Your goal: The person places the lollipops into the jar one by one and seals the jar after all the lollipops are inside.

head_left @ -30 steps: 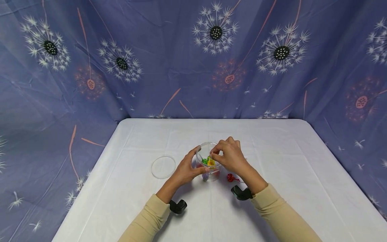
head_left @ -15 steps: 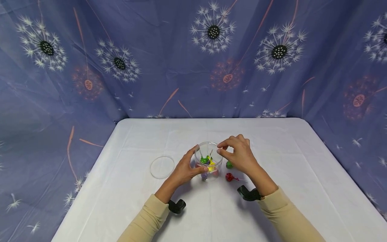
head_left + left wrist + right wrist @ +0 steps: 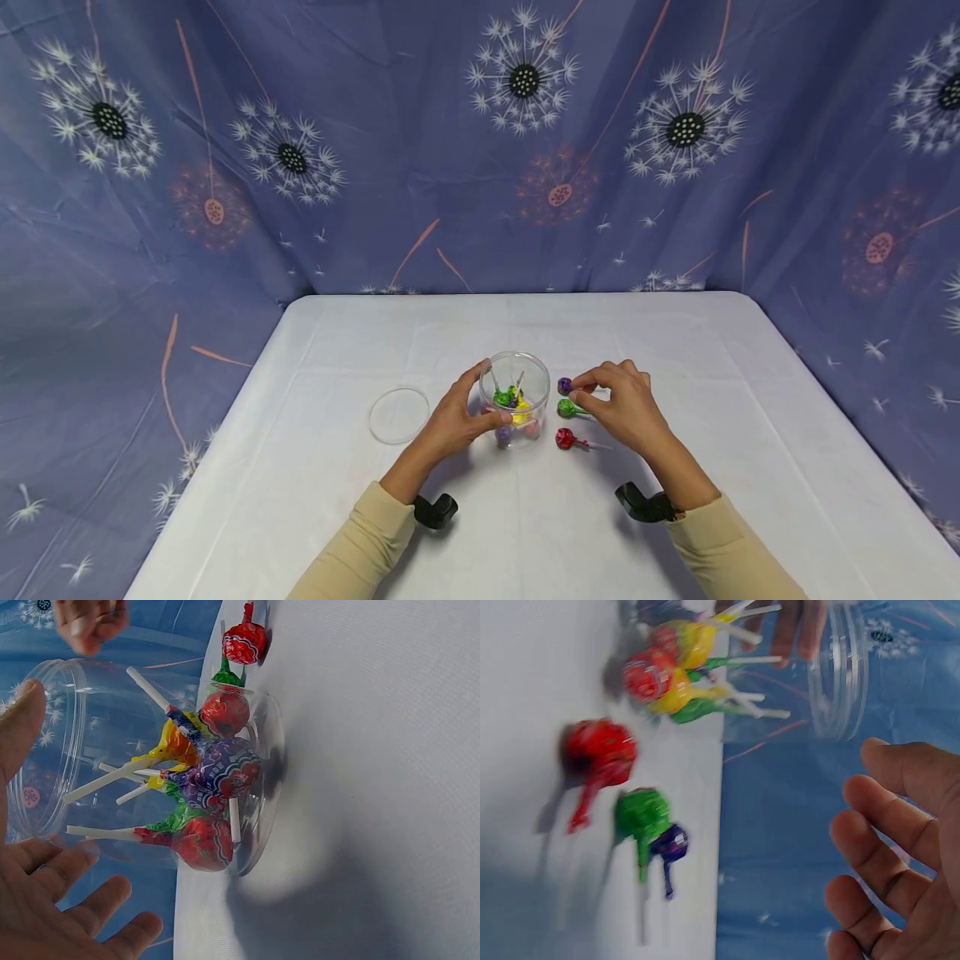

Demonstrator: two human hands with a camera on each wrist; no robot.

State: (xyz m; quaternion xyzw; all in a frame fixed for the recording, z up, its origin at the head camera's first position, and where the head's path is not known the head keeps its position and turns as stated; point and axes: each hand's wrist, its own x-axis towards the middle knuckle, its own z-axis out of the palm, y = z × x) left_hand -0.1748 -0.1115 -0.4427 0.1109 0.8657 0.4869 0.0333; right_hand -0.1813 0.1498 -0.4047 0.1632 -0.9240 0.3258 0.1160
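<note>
A clear plastic jar stands mid-table with several wrapped lollipops inside, sticks pointing up. My left hand grips the jar's left side, thumb at the rim and fingers round the front wall. Right of the jar lie a purple lollipop, a green one and a red one. My right hand hovers just right of the purple and green ones. In the right wrist view its fingers are loosely curled and spread, holding nothing, above the purple lollipop.
The jar's clear round lid lies flat left of the jar. The white table is backed and flanked by blue flowered cloth. A black wrist camera mount sits under each forearm.
My right hand left the jar's mouth and dropped right to the loose lollipops on the table, uncovering the purple and green ones. My left hand stayed on the jar.
</note>
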